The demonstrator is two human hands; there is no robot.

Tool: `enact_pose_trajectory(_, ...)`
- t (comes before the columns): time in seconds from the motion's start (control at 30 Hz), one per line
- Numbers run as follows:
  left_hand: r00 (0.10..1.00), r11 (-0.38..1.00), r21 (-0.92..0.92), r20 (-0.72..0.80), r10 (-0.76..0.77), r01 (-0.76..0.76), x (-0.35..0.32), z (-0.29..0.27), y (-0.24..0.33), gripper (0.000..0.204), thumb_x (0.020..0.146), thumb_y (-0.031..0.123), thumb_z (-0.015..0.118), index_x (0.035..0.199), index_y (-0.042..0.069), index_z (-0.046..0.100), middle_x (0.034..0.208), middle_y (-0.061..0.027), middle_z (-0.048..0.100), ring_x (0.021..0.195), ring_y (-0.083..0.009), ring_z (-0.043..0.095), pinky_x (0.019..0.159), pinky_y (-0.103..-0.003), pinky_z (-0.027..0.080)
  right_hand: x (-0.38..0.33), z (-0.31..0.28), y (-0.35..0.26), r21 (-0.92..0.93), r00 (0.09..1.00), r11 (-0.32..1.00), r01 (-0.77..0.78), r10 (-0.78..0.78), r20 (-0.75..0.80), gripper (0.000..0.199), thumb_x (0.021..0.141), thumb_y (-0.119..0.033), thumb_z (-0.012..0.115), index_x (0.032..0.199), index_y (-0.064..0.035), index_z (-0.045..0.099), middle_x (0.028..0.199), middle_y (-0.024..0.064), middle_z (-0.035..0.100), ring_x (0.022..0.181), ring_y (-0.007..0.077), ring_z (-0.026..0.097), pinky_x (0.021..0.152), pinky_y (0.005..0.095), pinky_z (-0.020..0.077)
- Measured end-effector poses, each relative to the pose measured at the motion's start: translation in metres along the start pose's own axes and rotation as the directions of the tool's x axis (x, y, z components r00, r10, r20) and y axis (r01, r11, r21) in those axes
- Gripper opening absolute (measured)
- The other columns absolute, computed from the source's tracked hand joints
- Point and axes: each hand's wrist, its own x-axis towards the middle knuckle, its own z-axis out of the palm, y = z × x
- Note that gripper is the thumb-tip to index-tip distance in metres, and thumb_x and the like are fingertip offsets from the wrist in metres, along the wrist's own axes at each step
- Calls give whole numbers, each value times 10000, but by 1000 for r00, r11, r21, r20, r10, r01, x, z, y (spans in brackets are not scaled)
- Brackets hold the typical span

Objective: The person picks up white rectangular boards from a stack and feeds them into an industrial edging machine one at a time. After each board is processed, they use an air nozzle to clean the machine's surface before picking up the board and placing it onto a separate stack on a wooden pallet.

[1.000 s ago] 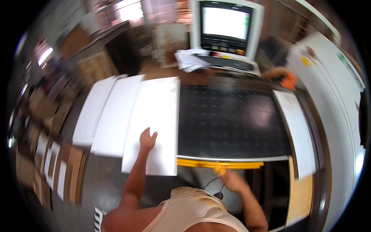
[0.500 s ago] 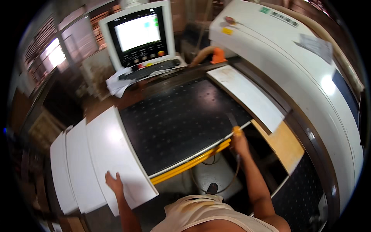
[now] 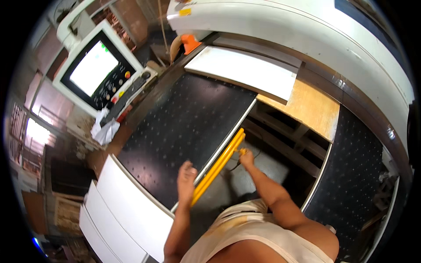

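Observation:
My right hand point(image 3: 247, 158) is closed round a small yellow-orange air blow gun point(image 3: 241, 151), beside the far end of the yellow rails. A thin hose curves down below it. My left hand point(image 3: 187, 179) hangs over the near edge of the black table point(image 3: 175, 127), by the yellow rails point(image 3: 218, 168); its fingers look loosely apart and hold nothing, slightly blurred. White panels point(image 3: 131, 199) lie overlapped at the left, apart from both hands. One more white panel point(image 3: 245, 72) lies along the table's far side, under the machine's white hood.
A white machine hood point(image 3: 272, 22) arches across the back right. Beneath it lies a tan board point(image 3: 307, 109), with another black dotted table point(image 3: 351, 175) to the right. A control screen point(image 3: 94, 68) with a keyboard stands at the far left. An orange guard point(image 3: 190, 43) sits behind the table.
My left hand has left the white panel and moved right to the table edge. My right hand has drawn the blow gun back off the table edge. The view has turned.

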Motion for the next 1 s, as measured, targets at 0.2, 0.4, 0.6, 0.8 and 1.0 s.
enact_pose_trajectory(0.2,833,881,-221,481,-275,419,44,216,29,461,1000,227,575,1386,-5,476,1236,-120,613,1081,-196,618,956,-315,489,44,-6,110,210,880,969,130,-210,426,237,916,-197,593,1106,-89,685,1080,190,704,1012,365,667,848,410,518)
enact_pose_trajectory(0.4,834,785,-329,381,-398,525,122,259,36,407,1015,258,553,1329,2,513,1232,-150,618,1062,-232,628,912,-364,517,132,-175,-105,221,876,849,479,-447,-180,244,962,-178,538,1053,26,636,1022,190,695,977,320,673,859,405,517)
enact_pose_trajectory(0.6,688,702,-246,562,-459,669,132,380,19,407,1004,309,563,1318,52,532,1215,-126,628,1044,-235,630,902,-384,510,440,-419,-107,117,915,961,251,-196,-354,592,909,-276,643,1399,0,459,1282,295,588,1192,362,585,998,382,449)
enact_pose_trajectory(0.8,638,642,-220,545,-544,735,122,375,9,410,1004,328,560,1332,83,537,1228,-92,610,1023,-208,605,889,-361,462,531,-387,-96,-151,905,961,233,-271,-329,730,899,-487,628,1415,-4,444,1370,266,538,1268,410,519,1063,431,404)
enact_pose_trajectory(1.0,620,598,-237,521,-587,765,119,350,-12,623,1002,440,528,1486,80,373,1486,-156,441,1334,-313,453,1120,-463,330,512,-382,-141,-228,933,941,251,-298,-204,643,887,-451,661,1313,12,531,1162,257,646,1102,410,614,926,443,486)
